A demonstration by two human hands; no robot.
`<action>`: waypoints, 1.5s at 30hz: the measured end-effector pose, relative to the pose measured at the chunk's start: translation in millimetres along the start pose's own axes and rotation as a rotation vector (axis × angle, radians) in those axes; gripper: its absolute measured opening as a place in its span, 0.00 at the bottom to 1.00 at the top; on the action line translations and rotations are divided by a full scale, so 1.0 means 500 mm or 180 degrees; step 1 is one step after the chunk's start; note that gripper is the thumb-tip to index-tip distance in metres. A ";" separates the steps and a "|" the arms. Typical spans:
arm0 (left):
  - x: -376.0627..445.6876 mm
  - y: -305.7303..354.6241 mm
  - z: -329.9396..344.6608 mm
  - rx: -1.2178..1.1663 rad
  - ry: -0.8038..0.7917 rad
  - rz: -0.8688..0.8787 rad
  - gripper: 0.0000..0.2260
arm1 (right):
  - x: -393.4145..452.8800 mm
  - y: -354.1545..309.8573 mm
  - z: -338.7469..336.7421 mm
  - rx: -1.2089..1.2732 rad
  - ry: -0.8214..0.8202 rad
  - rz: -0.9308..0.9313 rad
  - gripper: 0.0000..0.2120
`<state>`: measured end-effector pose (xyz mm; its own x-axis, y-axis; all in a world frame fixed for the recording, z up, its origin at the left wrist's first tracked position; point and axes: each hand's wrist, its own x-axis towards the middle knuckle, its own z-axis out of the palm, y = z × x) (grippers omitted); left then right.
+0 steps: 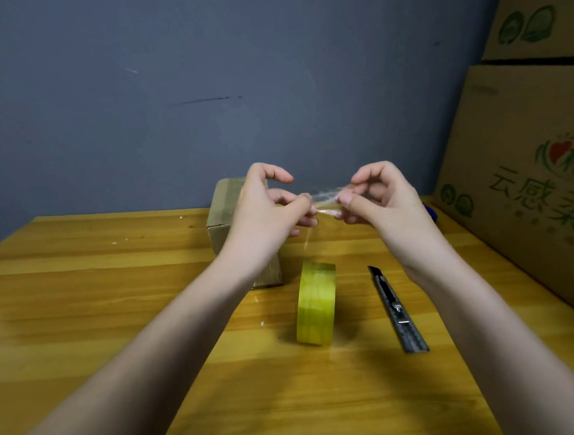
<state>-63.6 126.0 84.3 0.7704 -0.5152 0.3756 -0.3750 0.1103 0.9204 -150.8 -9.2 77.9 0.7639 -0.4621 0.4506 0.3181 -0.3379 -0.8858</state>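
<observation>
My left hand (270,201) and my right hand (376,196) are raised above the wooden table (79,302), each pinching one end of a crumpled strip of clear tape (325,199) stretched between them. A thin strand of the tape hangs down from it. Below the hands a yellowish roll of tape (316,307) stands on its edge on the table. A small brown cardboard box (225,215) sits behind my left hand, partly hidden by the hand and wrist. A utility knife (394,308) lies to the right of the roll.
Large printed cardboard boxes (529,170) are stacked along the table's right side. A small blue object (431,211) peeks out beside them. A grey-blue wall (199,87) stands behind the table.
</observation>
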 end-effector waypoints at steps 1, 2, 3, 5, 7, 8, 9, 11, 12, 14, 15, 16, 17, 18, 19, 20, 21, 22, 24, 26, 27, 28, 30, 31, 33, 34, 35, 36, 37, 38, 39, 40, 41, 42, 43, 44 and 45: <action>0.000 0.001 0.001 0.0026 -0.0002 -0.0013 0.11 | 0.002 0.001 -0.001 0.0166 -0.0027 0.0205 0.08; 0.000 0.001 0.001 0.0040 0.0001 -0.0033 0.11 | 0.003 0.003 -0.002 0.0310 -0.0074 0.0378 0.08; 0.000 0.002 0.001 0.0051 0.0002 -0.0051 0.11 | 0.003 0.005 -0.002 0.0368 -0.0115 0.0475 0.08; 0.001 0.001 0.000 0.0101 0.0004 -0.0059 0.11 | 0.002 0.006 -0.001 0.0016 -0.0076 0.0350 0.08; 0.004 0.001 -0.002 0.0109 0.0037 -0.0068 0.10 | 0.001 0.008 0.001 -0.0572 0.0134 -0.0020 0.08; 0.005 0.002 -0.003 0.0086 0.0047 -0.0093 0.10 | 0.002 0.010 0.000 -0.0772 0.0251 -0.0173 0.07; 0.006 0.003 -0.003 0.0057 0.0038 -0.0133 0.10 | 0.001 0.011 -0.001 -0.0903 0.0322 -0.0289 0.05; 0.006 0.005 -0.002 0.0011 0.0007 -0.0219 0.10 | -0.004 0.014 -0.004 -0.1087 0.0341 -0.0473 0.03; 0.006 0.006 -0.002 -0.0005 0.0004 -0.0241 0.10 | -0.009 0.015 -0.005 -0.1137 0.0323 -0.0539 0.02; 0.007 0.005 -0.001 -0.0026 0.0015 -0.0264 0.10 | -0.019 0.016 -0.004 -0.1124 0.0263 -0.0612 0.04; 0.008 0.005 0.000 -0.0040 0.0021 -0.0276 0.10 | -0.022 0.016 -0.003 -0.1148 0.0214 -0.0656 0.05; 0.008 0.005 -0.001 -0.0051 0.0025 -0.0294 0.10 | -0.025 0.016 -0.003 -0.1222 0.0158 -0.0715 0.06; 0.009 0.005 -0.001 -0.0057 0.0024 -0.0315 0.10 | -0.025 0.017 -0.003 -0.1308 0.0104 -0.0771 0.07; 0.010 0.005 -0.002 -0.0050 0.0021 -0.0337 0.10 | -0.025 0.018 -0.003 -0.1353 0.0067 -0.0812 0.07; 0.010 0.006 -0.002 -0.0035 0.0014 -0.0354 0.10 | -0.024 0.018 -0.004 -0.1334 0.0054 -0.0834 0.07; 0.010 0.008 -0.002 -0.0019 0.0008 -0.0366 0.10 | -0.023 0.018 -0.004 -0.1285 0.0059 -0.0849 0.07; 0.010 0.009 -0.002 -0.0006 0.0004 -0.0372 0.10 | -0.022 0.017 -0.004 -0.1254 0.0070 -0.0866 0.06; 0.010 0.010 -0.002 0.0004 0.0001 -0.0374 0.10 | -0.021 0.016 -0.004 -0.1266 0.0077 -0.0881 0.05; 0.010 0.011 -0.002 0.0014 -0.0002 -0.0383 0.10 | -0.020 0.016 -0.004 -0.1361 0.0064 -0.0906 0.04; 0.012 0.012 -0.003 0.0036 -0.0010 -0.0387 0.10 | -0.018 0.017 -0.004 -0.1427 0.0080 -0.0932 0.05; 0.013 0.011 -0.003 0.0053 -0.0020 -0.0387 0.10 | -0.018 0.017 -0.005 -0.1458 0.0098 -0.0954 0.05; 0.014 0.012 -0.003 0.0063 -0.0030 -0.0390 0.10 | -0.018 0.017 -0.004 -0.1501 0.0119 -0.0989 0.05; 0.015 0.013 -0.004 0.0089 -0.0041 -0.0401 0.10 | -0.019 0.020 -0.003 -0.1616 0.0166 -0.1083 0.05; 0.016 0.013 -0.004 0.0118 -0.0049 -0.0405 0.10 | -0.019 0.021 -0.002 -0.1664 0.0197 -0.1111 0.04; 0.017 0.013 -0.003 0.0171 -0.0050 -0.0410 0.10 | -0.019 0.024 -0.001 -0.1697 0.0257 -0.1116 0.03; 0.017 0.014 -0.003 0.0188 -0.0042 -0.0413 0.10 | -0.019 0.025 0.000 -0.1692 0.0281 -0.1106 0.03; 0.017 0.014 -0.002 0.0200 -0.0030 -0.0410 0.10 | -0.019 0.026 0.002 -0.1690 0.0306 -0.1100 0.02; 0.016 0.014 -0.002 0.0216 -0.0020 -0.0399 0.11 | -0.020 0.027 0.004 -0.1704 0.0339 -0.1104 0.02; 0.015 0.014 -0.002 0.0241 -0.0008 -0.0374 0.11 | -0.020 0.030 0.006 -0.1738 0.0369 -0.1122 0.02; 0.014 0.015 -0.003 0.0270 0.0002 -0.0350 0.11 | -0.021 0.033 0.009 -0.1788 0.0393 -0.1151 0.01; 0.013 0.014 -0.003 0.0294 0.0011 -0.0333 0.11 | -0.022 0.037 0.012 -0.1840 0.0411 -0.1182 0.01; 0.011 0.015 -0.003 0.0312 0.0015 -0.0321 0.12 | -0.024 0.041 0.015 -0.1879 0.0430 -0.1208 0.01; 0.011 0.013 -0.003 0.0331 0.0018 -0.0306 0.12 | -0.025 0.045 0.017 -0.1892 0.0456 -0.1224 0.01; 0.010 0.013 -0.003 0.0354 0.0025 -0.0298 0.13 | -0.025 0.047 0.018 -0.1872 0.0494 -0.1232 0.01; 0.011 0.012 -0.004 0.0359 0.0033 -0.0304 0.13 | -0.025 0.049 0.018 -0.1836 0.0532 -0.1238 0.02; 0.011 0.013 -0.004 0.0342 0.0045 -0.0319 0.13 | -0.025 0.050 0.019 -0.1811 0.0564 -0.1262 0.02; 0.013 0.012 -0.004 0.0339 0.0062 -0.0328 0.13 | -0.025 0.051 0.019 -0.1818 0.0584 -0.1316 0.02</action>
<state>-59.9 124.9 92.2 0.8170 -0.5025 0.2827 -0.3452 -0.0335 0.9379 -146.6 -4.2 48.6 0.5223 -0.3169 0.7917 0.1794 -0.8668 -0.4653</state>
